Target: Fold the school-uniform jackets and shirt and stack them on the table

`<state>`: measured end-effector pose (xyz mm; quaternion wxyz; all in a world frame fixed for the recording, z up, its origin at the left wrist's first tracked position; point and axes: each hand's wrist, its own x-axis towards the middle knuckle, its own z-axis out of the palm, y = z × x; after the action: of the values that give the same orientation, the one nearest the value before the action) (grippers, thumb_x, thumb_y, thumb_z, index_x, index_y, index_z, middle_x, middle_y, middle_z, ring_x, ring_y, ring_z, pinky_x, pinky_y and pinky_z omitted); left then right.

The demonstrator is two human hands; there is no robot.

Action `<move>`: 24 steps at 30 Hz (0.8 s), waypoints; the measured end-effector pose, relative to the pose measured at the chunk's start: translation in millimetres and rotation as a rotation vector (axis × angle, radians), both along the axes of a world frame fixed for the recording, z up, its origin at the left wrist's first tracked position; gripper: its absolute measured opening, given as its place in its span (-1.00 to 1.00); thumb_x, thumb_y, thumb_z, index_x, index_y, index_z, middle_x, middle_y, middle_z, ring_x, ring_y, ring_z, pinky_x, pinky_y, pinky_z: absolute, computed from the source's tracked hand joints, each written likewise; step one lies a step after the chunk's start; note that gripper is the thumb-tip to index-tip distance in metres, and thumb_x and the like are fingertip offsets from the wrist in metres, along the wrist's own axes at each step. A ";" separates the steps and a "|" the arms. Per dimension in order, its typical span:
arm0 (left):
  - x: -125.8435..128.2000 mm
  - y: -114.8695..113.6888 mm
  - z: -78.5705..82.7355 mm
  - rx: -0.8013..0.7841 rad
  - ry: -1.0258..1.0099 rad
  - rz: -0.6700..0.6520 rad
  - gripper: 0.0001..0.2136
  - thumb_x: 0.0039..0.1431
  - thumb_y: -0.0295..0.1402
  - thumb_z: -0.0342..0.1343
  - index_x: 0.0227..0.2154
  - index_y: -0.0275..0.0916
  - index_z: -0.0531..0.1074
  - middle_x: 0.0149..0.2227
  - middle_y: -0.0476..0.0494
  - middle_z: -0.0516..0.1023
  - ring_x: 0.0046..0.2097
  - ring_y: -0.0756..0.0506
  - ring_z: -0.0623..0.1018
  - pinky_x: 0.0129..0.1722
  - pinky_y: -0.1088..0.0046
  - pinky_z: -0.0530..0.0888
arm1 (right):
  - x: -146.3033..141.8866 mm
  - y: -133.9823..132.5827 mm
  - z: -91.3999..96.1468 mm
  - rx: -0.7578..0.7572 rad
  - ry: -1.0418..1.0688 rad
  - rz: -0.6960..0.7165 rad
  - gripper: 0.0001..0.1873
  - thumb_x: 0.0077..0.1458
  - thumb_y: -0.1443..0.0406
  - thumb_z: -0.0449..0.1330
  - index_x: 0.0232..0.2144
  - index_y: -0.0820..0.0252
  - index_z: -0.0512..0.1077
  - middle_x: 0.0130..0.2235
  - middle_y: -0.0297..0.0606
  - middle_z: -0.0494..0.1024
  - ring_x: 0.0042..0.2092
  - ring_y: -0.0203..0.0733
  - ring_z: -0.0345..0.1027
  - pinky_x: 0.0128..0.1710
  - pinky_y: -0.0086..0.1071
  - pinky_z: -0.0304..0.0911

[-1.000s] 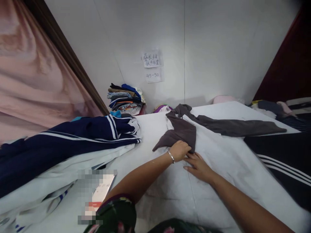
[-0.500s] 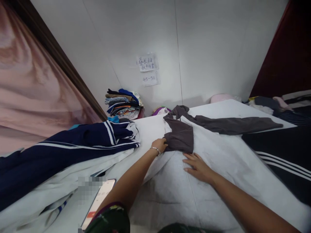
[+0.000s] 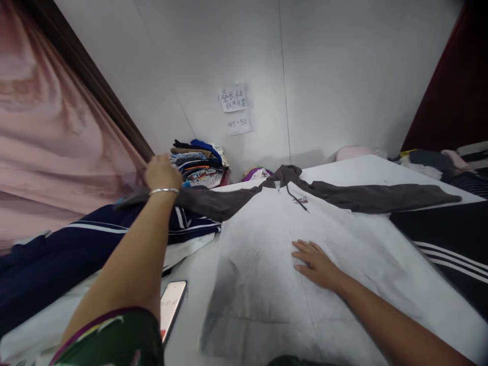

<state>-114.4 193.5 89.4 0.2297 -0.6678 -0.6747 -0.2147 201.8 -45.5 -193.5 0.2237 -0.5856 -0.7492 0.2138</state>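
Note:
A white hooded jacket (image 3: 267,254) with dark grey sleeves lies front up on the table. Its hood (image 3: 284,173) points to the wall, and a dark drawstring hangs at the neck. My right hand (image 3: 314,262) rests flat on the jacket's front, fingers spread. Raised at the left is my left hand (image 3: 163,173), with a bracelet at the wrist. It is above the grey sleeve (image 3: 217,201), which stretches out to the left over navy clothing. Motion blurs its fingers, so I cannot see whether they grip anything.
Navy garments with white stripes (image 3: 99,229) lie at the left, by a phone (image 3: 173,305). A stack of folded clothes (image 3: 200,162) stands at the wall under paper notes (image 3: 238,109). Black clothing with white stripes (image 3: 450,239) lies at the right.
The left sleeve, folded across the jacket's chest before, now lies stretched out to the left. My left hand has moved up and left. My right hand has stayed nearly still.

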 end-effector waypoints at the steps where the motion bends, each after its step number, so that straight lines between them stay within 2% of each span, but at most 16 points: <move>1: 10.4 -8.1 -19.3 -0.036 0.024 -0.153 -0.65 0.31 -0.45 -0.15 0.11 -0.48 0.18 0.18 -0.35 0.28 0.15 -0.15 0.28 0.14 0.26 0.21 | 0.0 0.0 -0.2 0.004 0.003 -0.003 -0.51 0.21 0.02 0.01 0.08 0.06 0.40 0.30 -0.17 0.15 0.33 0.01 -0.10 0.29 0.06 -0.27; 2: 22.9 -17.7 -43.7 -0.175 0.042 -0.295 -0.63 0.31 -0.43 -0.15 0.12 -0.48 0.19 0.20 -0.39 0.26 0.18 -0.18 0.26 0.16 0.22 0.18 | 0.0 -0.2 -0.3 0.008 0.006 -0.005 -0.51 0.21 0.02 0.01 0.08 0.06 0.40 0.30 -0.17 0.15 0.33 0.01 -0.09 0.29 0.06 -0.26; 3: 36.2 -28.3 -72.1 -0.262 0.065 -0.379 -0.63 0.29 -0.38 -0.09 0.11 -0.43 0.24 0.19 -0.36 0.30 0.18 -0.17 0.28 0.17 0.28 0.19 | 0.0 -0.4 -0.3 0.012 0.008 -0.006 -0.52 0.21 0.02 0.01 0.08 0.06 0.40 0.29 -0.17 0.15 0.33 0.01 -0.09 0.29 0.06 -0.26; 5: 58.8 -49.8 -134.3 -0.401 0.105 -0.501 -0.63 0.18 -0.26 0.10 0.03 -0.25 0.37 0.14 -0.20 0.41 0.14 -0.11 0.36 0.14 0.43 0.23 | 0.2 -1.0 -0.4 0.018 0.005 -0.006 -0.52 0.20 0.03 0.01 0.07 0.06 0.41 0.29 -0.16 0.16 0.33 0.01 -0.08 0.29 0.05 -0.26; 6: 66.0 -59.2 -164.7 -0.456 0.118 -0.540 -0.58 0.11 -0.19 0.17 0.02 -0.20 0.39 0.15 -0.17 0.41 0.15 -0.11 0.36 0.14 0.44 0.23 | 0.3 -1.2 -0.6 0.021 0.001 -0.007 -0.52 0.20 0.03 0.02 0.07 0.07 0.41 0.29 -0.15 0.16 0.33 0.00 -0.07 0.29 0.05 -0.26; 8: 70.5 -71.7 -216.2 -0.608 0.098 -0.515 -0.50 0.15 -0.12 0.09 0.12 -0.23 0.31 0.25 -0.28 0.26 0.24 -0.20 0.26 0.20 0.23 0.17 | 0.4 -1.3 -1.3 0.029 -0.004 -0.009 -0.52 0.20 0.04 0.02 0.06 0.07 0.41 0.29 -0.14 0.16 0.33 0.00 -0.07 0.29 0.05 -0.25; 10: 64.8 -74.8 -249.2 -0.720 0.024 -0.444 -0.46 0.22 -0.07 -0.05 0.20 -0.21 0.20 0.33 -0.29 0.09 0.33 -0.23 0.10 0.25 0.10 0.06 | 0.5 -0.9 -1.8 0.037 -0.002 -0.012 -0.53 0.20 0.04 0.03 0.06 0.06 0.41 0.29 -0.14 0.16 0.32 0.00 -0.06 0.28 0.06 -0.24; 11: 60.2 -73.8 -258.1 -0.751 -0.004 -0.429 -0.45 0.24 -0.07 -0.09 0.22 -0.21 0.16 0.34 -0.28 0.03 0.35 -0.22 0.04 0.26 0.08 0.01 | 0.5 -0.5 -1.8 0.038 -0.001 -0.011 -0.54 0.20 0.05 0.03 0.06 0.06 0.41 0.29 -0.14 0.16 0.32 0.00 -0.06 0.28 0.07 -0.24; 13: 51.0 -70.5 -263.2 -0.774 -0.033 -0.430 -0.47 0.25 -0.08 -0.12 0.22 -0.18 0.16 0.35 -0.24 0.02 0.36 -0.18 0.01 0.27 0.12 -0.02 | 0.6 0.3 -1.1 0.030 -0.001 -0.007 -0.54 0.19 0.05 0.03 0.06 0.06 0.41 0.29 -0.15 0.16 0.33 0.00 -0.07 0.28 0.07 -0.23; 16: 39.2 -73.7 -252.9 -0.782 -0.040 -0.406 -0.51 0.25 -0.11 -0.11 0.18 -0.20 0.23 0.33 -0.27 0.10 0.34 -0.19 0.07 0.26 0.15 0.03 | 1.1 0.7 1.3 0.014 0.005 -0.006 -0.54 0.19 0.06 0.04 0.07 0.07 0.41 0.29 -0.16 0.17 0.33 -0.03 -0.08 0.29 0.04 -0.23; 20: 17.0 -102.2 -237.6 -0.784 -0.078 -0.272 -0.44 0.20 -0.12 -0.06 0.17 -0.38 0.21 0.27 -0.45 0.17 0.28 -0.27 0.20 0.20 0.20 0.16 | 1.8 -1.7 4.1 0.011 0.007 -0.012 -0.55 0.19 0.09 0.05 0.07 0.09 0.40 0.28 -0.16 0.19 0.32 -0.06 -0.06 0.29 0.01 -0.22; 22: 1.6 -121.1 -234.6 -0.772 -0.126 -0.232 -0.46 0.18 -0.13 -0.03 0.14 -0.38 0.25 0.23 -0.43 0.26 0.24 -0.26 0.28 0.17 0.26 0.21 | 1.6 -3.4 4.6 0.015 -0.003 -0.014 -0.55 0.20 0.10 0.04 0.08 0.09 0.39 0.28 -0.15 0.19 0.32 -0.05 -0.05 0.29 0.01 -0.21; 24: -13.8 -139.3 -234.4 -0.747 -0.193 -0.250 -0.53 0.16 -0.16 -0.01 0.08 -0.31 0.32 0.16 -0.36 0.37 0.19 -0.25 0.36 0.14 0.28 0.26 | 0.9 -4.6 4.5 0.017 -0.013 -0.017 -0.55 0.20 0.12 0.03 0.09 0.09 0.38 0.28 -0.14 0.18 0.32 -0.04 -0.06 0.28 0.02 -0.21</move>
<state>-128.2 54.2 -145.0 -0.1211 -0.7589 -0.6384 -0.0427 202.7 -50.1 -189.0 0.2256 -0.5912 -0.7476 0.2018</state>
